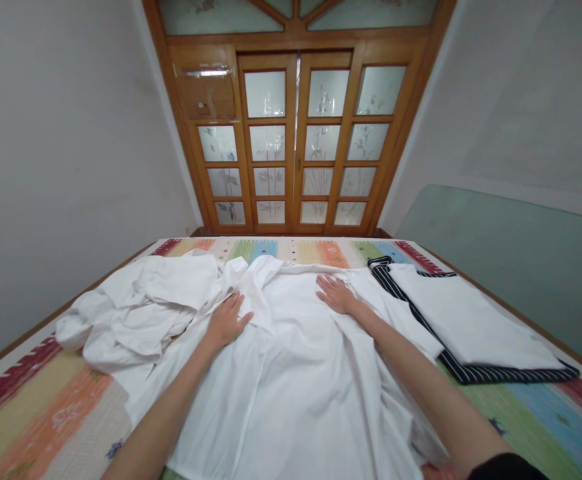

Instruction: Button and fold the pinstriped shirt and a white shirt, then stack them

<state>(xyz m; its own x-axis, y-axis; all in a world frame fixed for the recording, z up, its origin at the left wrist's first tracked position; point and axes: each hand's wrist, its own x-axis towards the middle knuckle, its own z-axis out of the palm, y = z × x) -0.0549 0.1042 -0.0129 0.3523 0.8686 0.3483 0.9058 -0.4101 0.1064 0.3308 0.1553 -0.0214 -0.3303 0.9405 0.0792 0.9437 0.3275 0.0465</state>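
A white shirt (301,360) lies spread out in front of me, its collar end away from me and its lower part wrinkled towards me. My left hand (228,321) rests on its upper left part, fingers stretched and thumb apart. Flat on the upper right part lies my right hand (335,294), fingers extended and palm down. Neither hand grips the fabric as far as I can see. Beside my left hand is a crumpled heap of white cloth (141,300), touching the shirt.
Right of the shirt lies a folded white garment (471,320) on black-and-white striped cloth (511,377). Everything sits on a multicoloured striped cover (55,407). A pale green panel (511,253) stands along the right edge. Wooden glazed doors (295,140) are beyond the far edge.
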